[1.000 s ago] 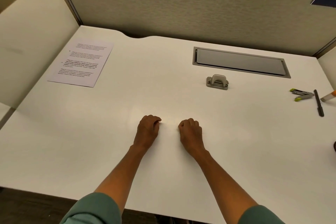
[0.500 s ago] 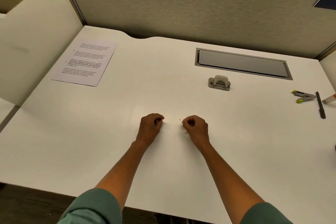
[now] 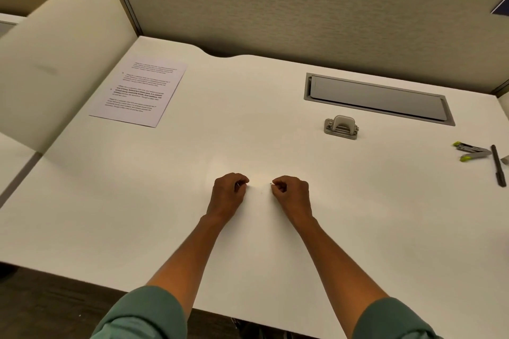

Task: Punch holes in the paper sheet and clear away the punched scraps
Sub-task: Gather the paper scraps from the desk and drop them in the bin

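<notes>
My left hand [image 3: 228,195] and my right hand [image 3: 293,197] rest side by side on the white desk [image 3: 137,201], near its middle. Both are curled with thumb and forefinger pinched together. A tiny pale scrap [image 3: 238,185] shows in the left pinch, and another scrap [image 3: 271,183] shows at the right fingertips. The printed paper sheet [image 3: 139,92] lies flat at the far left of the desk, well away from both hands. The small grey hole punch [image 3: 341,127] stands to the far right of my hands, untouched.
A grey recessed cable tray lid [image 3: 377,98] sits behind the punch. A staple remover with yellow tips [image 3: 471,152] and a dark pen [image 3: 498,165] lie at the right edge. Fabric partition walls [image 3: 275,14] close the back and left.
Both hands turned from knuckles-down fists to pinches, with fingertips now facing each other. A speck on the desk between them half a second ago is gone from there.
</notes>
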Available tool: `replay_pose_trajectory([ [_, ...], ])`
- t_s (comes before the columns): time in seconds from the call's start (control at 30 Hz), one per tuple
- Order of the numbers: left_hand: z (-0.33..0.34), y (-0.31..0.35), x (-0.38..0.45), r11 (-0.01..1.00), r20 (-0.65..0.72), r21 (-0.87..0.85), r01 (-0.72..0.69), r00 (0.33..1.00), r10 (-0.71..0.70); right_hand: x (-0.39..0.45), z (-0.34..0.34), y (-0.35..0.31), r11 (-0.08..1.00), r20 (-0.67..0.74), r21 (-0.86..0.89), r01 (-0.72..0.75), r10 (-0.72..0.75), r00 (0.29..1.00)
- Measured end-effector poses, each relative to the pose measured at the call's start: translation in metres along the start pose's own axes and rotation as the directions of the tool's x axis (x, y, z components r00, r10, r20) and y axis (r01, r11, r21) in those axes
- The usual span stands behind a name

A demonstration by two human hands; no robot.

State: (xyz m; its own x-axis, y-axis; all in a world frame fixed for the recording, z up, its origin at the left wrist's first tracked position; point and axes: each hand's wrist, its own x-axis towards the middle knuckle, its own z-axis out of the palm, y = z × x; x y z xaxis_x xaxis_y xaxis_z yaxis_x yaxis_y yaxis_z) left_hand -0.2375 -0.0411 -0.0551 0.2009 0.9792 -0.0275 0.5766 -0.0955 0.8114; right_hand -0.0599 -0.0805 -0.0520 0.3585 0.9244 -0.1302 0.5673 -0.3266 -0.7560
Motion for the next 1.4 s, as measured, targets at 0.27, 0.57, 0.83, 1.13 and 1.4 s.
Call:
replay_pose_trajectory([
  [0.27, 0.002, -0.001, 0.002, 1.000, 0.008, -0.010, 0.000, 1.000, 0.000, 0.016, -0.008, -0.008, 0.985, 0.136, -0.171, 0.034, -0.011, 0.991],
  [0.57, 0.002, -0.002, 0.006, 1.000, 0.011, -0.008, 0.002, 1.000, -0.002, 0.024, -0.003, -0.020, 0.902, 0.233, -0.407, 0.141, -0.047, 0.971],
  [0.83, 0.005, 0.001, 0.009, 0.999, 0.014, -0.042, 0.033, 0.999, -0.032, 0.017, 0.007, -0.016, 0.880, 0.196, -0.451, 0.147, -0.063, 0.979],
  [1.13, 0.012, 0.007, 0.014, 0.799, 0.101, -0.518, 0.305, 0.949, -0.297, 0.015, -0.001, -0.021, 0.998, 0.133, 0.012, 0.054, -0.055, 0.990],
  [1.4, 0.018, 0.018, 0.017, 0.516, 0.342, -0.717, 0.470, 0.881, -0.327, 0.013, 0.005, -0.039, 0.980, 0.201, 0.000, 0.198, -0.194, 0.960],
])
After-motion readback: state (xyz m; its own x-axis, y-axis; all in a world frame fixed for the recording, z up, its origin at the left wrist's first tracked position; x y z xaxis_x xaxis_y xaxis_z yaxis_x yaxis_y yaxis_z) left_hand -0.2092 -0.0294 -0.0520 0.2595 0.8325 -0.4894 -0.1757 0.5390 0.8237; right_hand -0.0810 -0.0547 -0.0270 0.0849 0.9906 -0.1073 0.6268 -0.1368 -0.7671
